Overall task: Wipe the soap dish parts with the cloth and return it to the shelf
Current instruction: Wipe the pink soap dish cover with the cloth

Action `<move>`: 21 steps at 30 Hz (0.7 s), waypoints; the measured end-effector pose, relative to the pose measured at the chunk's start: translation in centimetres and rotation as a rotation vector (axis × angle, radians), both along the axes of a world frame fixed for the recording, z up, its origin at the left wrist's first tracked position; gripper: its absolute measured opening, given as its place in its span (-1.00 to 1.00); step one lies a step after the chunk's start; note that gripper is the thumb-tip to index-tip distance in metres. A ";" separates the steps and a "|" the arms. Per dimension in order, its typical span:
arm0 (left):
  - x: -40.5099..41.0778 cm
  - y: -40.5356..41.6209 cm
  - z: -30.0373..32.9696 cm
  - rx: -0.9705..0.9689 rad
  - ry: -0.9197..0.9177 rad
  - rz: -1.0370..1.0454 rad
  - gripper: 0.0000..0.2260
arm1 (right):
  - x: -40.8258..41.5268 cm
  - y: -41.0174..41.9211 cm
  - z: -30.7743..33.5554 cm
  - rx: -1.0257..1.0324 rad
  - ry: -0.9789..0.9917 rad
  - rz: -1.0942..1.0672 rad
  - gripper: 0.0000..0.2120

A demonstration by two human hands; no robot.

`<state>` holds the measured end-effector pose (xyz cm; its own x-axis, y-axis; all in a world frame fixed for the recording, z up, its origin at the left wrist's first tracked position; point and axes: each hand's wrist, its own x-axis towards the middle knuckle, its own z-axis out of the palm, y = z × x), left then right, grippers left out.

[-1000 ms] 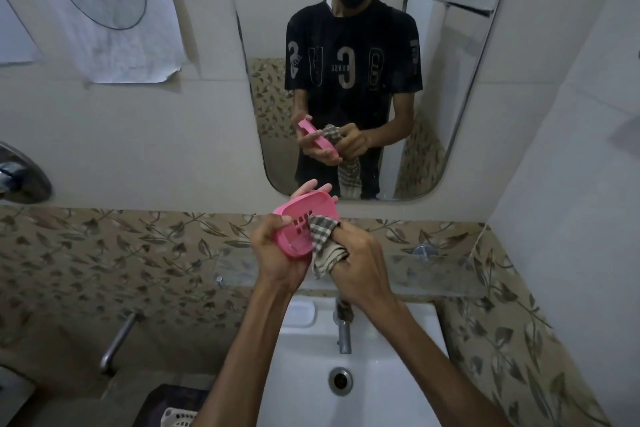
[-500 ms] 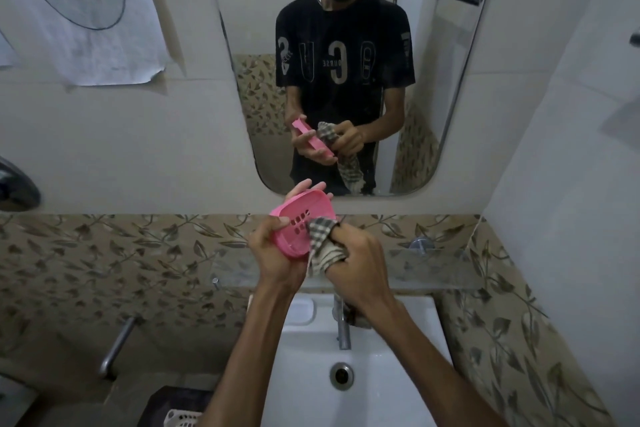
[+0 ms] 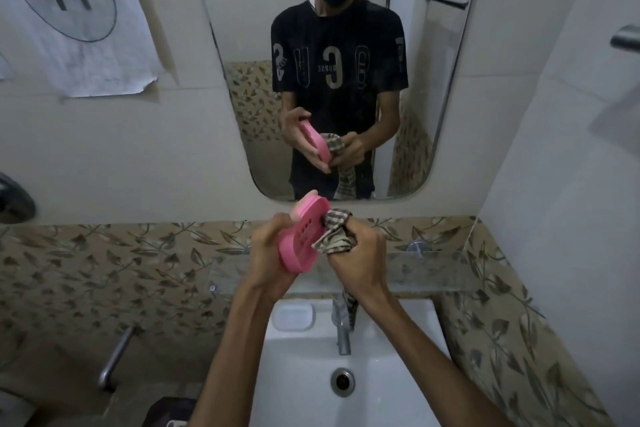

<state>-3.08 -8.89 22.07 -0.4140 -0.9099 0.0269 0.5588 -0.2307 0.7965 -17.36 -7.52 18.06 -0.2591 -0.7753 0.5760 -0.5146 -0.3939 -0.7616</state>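
My left hand (image 3: 268,253) grips a pink slotted soap dish part (image 3: 301,236), held tilted on edge above the sink. My right hand (image 3: 356,256) is closed around a checked cloth (image 3: 334,230) and presses it against the dish's slotted face. A tail of the cloth hangs down below my right wrist near the tap. A glass shelf (image 3: 426,270) runs along the wall just behind my hands. The mirror shows the same grip from the front.
A white sink (image 3: 391,350) with a chrome tap (image 3: 341,329) and drain (image 3: 342,380) lies below. A mirror (image 3: 433,97) hangs on the wall, a numbered paper (image 3: 69,17) at the upper left. A metal handle (image 3: 116,355) sticks out at the lower left.
The dish has tipped more on edge in my left hand. The cloth has shifted up along its slotted face. Both hands stay above the sink.
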 end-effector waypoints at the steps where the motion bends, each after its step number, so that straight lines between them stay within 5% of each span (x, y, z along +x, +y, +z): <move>1: 0.3 -0.1 0.2 0.040 -0.047 0.000 -0.35 | -0.1 -0.1 -0.1 -0.022 0.084 -0.010 -0.77; 5: -0.2 0.0 0.2 0.083 -0.130 0.085 -0.51 | 0.1 -0.5 -0.3 -0.042 0.235 -0.039 -0.86; 9: -0.5 1.0 -0.8 0.151 0.011 0.209 -0.83 | 0.0 -1.1 0.2 -0.044 0.265 -0.064 -0.88; 21: -1.7 0.1 -0.4 0.139 0.104 0.509 -0.77 | 1.3 -0.1 0.9 0.053 0.331 0.089 -0.88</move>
